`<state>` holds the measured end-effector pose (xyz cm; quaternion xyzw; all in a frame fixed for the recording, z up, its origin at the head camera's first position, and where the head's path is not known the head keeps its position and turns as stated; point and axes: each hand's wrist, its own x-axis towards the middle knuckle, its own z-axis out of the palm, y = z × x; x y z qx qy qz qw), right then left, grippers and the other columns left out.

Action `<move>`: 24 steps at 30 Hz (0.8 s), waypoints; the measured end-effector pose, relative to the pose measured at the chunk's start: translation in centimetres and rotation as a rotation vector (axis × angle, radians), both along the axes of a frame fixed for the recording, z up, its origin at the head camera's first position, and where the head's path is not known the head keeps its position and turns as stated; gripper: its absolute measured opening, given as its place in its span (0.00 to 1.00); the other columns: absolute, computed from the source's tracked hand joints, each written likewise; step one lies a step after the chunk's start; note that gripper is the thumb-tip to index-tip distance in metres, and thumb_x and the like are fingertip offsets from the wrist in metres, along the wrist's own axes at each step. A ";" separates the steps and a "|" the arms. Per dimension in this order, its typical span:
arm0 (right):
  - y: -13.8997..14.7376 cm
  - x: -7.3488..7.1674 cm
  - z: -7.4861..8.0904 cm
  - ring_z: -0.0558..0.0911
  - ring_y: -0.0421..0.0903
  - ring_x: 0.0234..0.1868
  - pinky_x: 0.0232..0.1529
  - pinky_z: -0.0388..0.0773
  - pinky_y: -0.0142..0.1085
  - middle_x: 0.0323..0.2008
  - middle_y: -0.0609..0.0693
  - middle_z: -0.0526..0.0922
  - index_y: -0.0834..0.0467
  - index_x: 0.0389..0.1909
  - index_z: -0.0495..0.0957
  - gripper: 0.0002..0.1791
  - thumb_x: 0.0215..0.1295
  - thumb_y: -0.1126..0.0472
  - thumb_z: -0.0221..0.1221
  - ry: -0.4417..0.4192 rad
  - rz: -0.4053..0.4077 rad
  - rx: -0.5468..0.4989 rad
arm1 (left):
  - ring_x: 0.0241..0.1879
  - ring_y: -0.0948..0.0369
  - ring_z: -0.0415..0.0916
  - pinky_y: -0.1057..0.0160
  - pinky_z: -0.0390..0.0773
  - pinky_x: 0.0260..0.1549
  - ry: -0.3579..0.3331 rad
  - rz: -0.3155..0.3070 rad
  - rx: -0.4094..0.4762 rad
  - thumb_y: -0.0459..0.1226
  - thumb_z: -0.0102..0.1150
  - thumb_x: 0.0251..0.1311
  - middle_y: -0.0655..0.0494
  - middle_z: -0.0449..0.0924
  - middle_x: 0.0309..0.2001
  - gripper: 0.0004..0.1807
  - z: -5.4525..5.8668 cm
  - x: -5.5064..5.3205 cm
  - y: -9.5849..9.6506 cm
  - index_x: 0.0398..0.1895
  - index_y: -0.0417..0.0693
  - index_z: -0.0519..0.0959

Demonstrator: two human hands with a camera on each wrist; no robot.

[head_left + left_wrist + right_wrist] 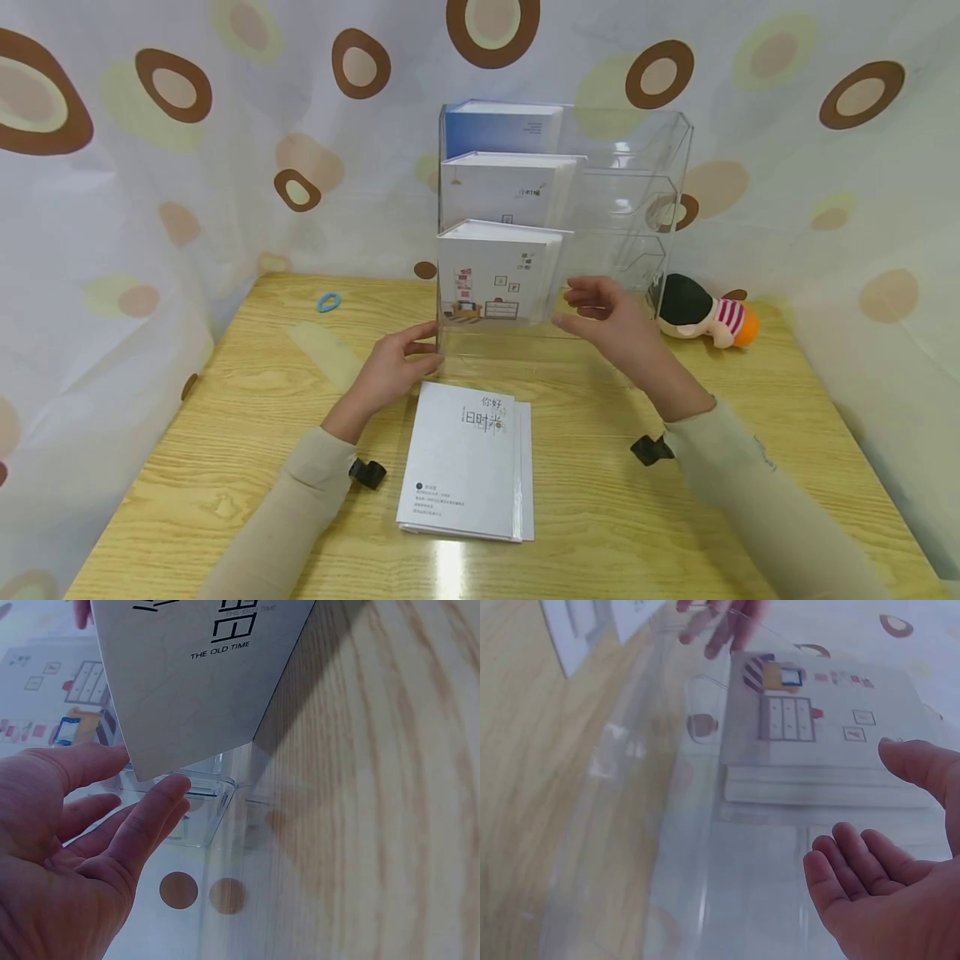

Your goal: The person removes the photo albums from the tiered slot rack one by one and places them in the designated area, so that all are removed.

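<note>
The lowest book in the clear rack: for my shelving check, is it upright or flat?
Upright: in the head view the lowest book stands in the clear rack, illustrated cover facing the camera, page edges on top.

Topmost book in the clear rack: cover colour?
Blue: the topmost book shows best in the head view.
</note>
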<state>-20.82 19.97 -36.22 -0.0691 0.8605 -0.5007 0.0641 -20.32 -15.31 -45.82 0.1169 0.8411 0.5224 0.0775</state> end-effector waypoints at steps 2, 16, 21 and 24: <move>0.1 -0.2 0.6 0.78 0.62 0.78 0.82 0.75 0.57 0.74 0.59 0.80 0.56 0.81 0.71 0.38 0.77 0.50 0.73 0.026 -0.023 -0.006 | 0.74 0.41 0.81 0.45 0.90 0.64 -0.002 0.002 0.000 0.38 0.66 0.80 0.40 0.73 0.82 0.36 0.0 0.0 0.0 0.87 0.44 0.68; -0.8 -2.1 3.0 0.77 0.55 0.77 0.84 0.73 0.52 0.76 0.54 0.78 0.51 0.82 0.70 0.39 0.76 0.51 0.73 0.094 -0.060 -0.110 | 0.74 0.41 0.81 0.46 0.91 0.63 0.003 0.004 0.010 0.36 0.66 0.80 0.41 0.73 0.82 0.36 0.0 0.1 0.0 0.87 0.43 0.68; -1.5 -2.7 3.6 0.79 0.53 0.74 0.81 0.77 0.51 0.75 0.53 0.79 0.50 0.81 0.71 0.39 0.75 0.50 0.75 0.096 -0.056 -0.163 | 0.73 0.41 0.81 0.47 0.91 0.62 0.001 0.002 0.013 0.36 0.66 0.80 0.41 0.73 0.82 0.36 0.0 0.0 0.0 0.87 0.43 0.68; -2.0 -2.9 3.9 0.82 0.52 0.72 0.78 0.80 0.50 0.74 0.52 0.80 0.50 0.80 0.72 0.38 0.74 0.50 0.75 0.089 -0.056 -0.188 | 0.74 0.41 0.81 0.47 0.91 0.63 -0.003 -0.001 0.014 0.36 0.66 0.80 0.40 0.73 0.82 0.36 -0.1 0.0 0.0 0.87 0.43 0.67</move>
